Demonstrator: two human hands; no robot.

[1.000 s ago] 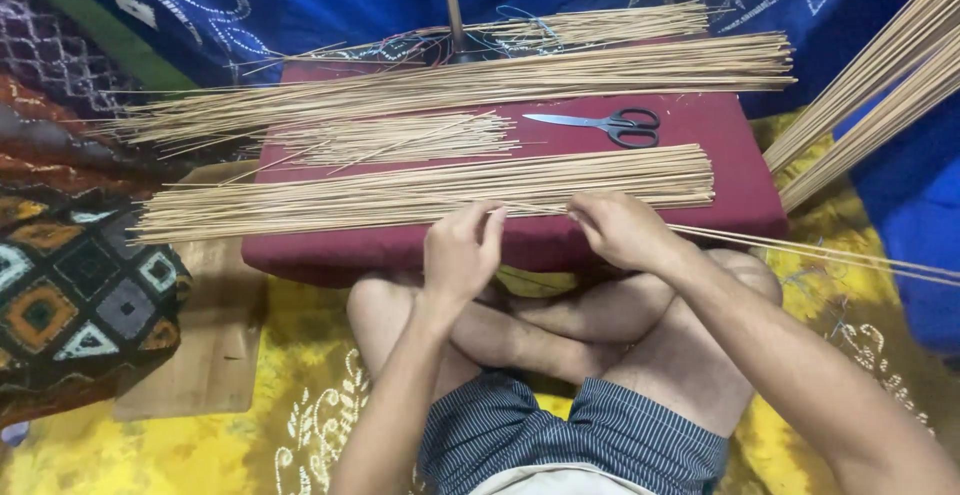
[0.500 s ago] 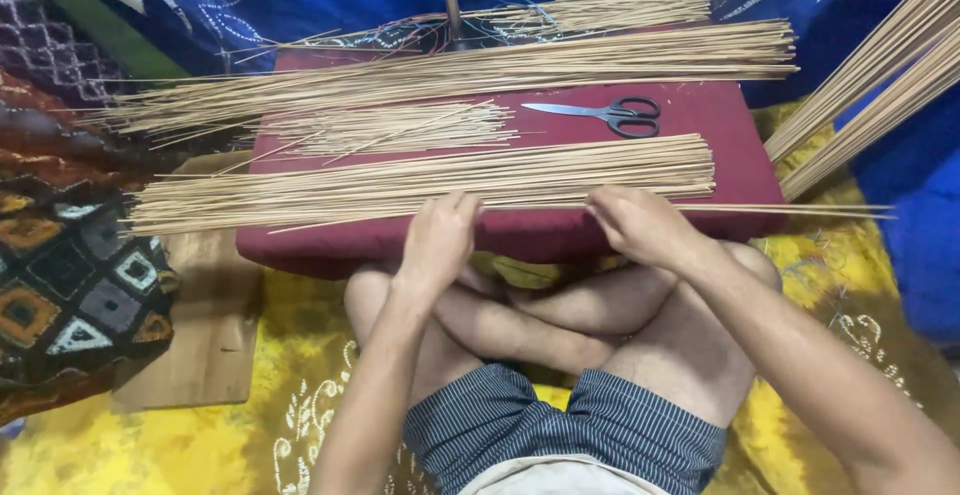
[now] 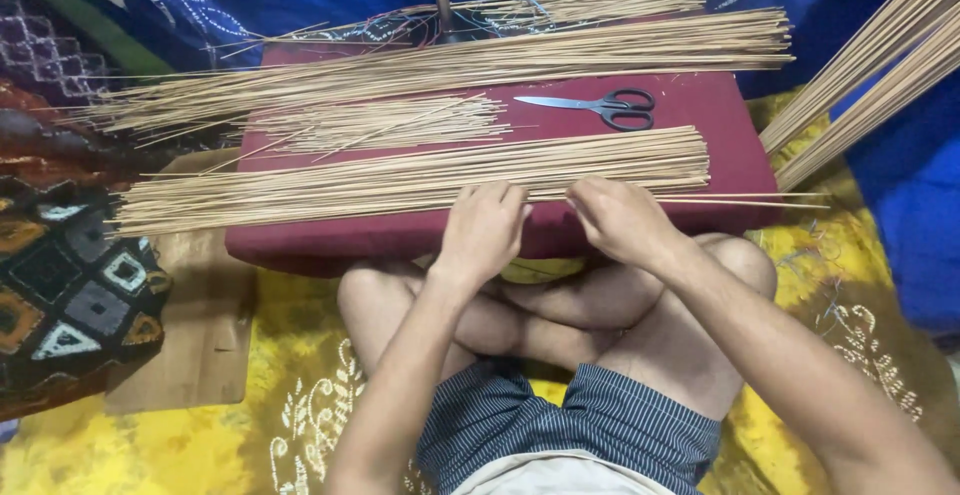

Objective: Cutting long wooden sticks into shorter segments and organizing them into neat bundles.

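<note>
Left hand: the left hand (image 3: 484,227) lies palm down on the near edge of the nearest row of thin pale bamboo sticks (image 3: 400,183), fingers curled onto them and pressing rather than gripping.
Right hand: the right hand (image 3: 618,217) rests just beside it on the same row, fingers bent over the sticks; whether it pinches a single stick I cannot tell.
Change: since a second ago both hands have slid toward each other and now sit nearly touching at the row's middle; one loose stick (image 3: 770,198) juts out to the right.
Sticks: the row lies flat along the front of the dark red cushioned board (image 3: 720,115).
Nearby: black-handled scissors (image 3: 598,107) lie behind the row, well apart from both hands.
</note>
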